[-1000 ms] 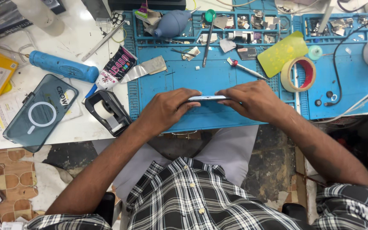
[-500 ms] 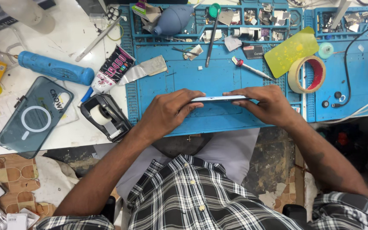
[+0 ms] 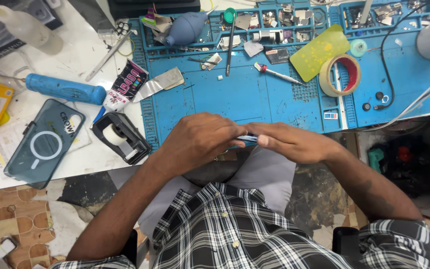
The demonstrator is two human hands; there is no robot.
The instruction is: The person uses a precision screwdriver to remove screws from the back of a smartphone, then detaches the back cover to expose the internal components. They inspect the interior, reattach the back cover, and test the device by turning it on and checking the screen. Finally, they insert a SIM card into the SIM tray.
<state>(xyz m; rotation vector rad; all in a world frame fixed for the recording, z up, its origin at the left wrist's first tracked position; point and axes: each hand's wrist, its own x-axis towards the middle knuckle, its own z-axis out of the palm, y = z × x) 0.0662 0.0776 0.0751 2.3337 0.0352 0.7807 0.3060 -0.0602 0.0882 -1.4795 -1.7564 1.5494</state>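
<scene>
Head view: both hands point(image 3: 247, 142) at blue mat's point(image 3: 255, 99) near edge.

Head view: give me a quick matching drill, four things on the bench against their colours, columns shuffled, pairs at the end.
Things:
1. air blower bulb
2. tape roll
3. flat plastic card
4. tape dispenser

Colours:
A. black
B. yellow-green
C. grey-blue
D. tan with a red core

Pairs: 1-C, 2-D, 3-B, 4-A

All four lie beyond the left hand and the right hand, which close together on a thin flat device at the near edge of the blue mat.
</scene>
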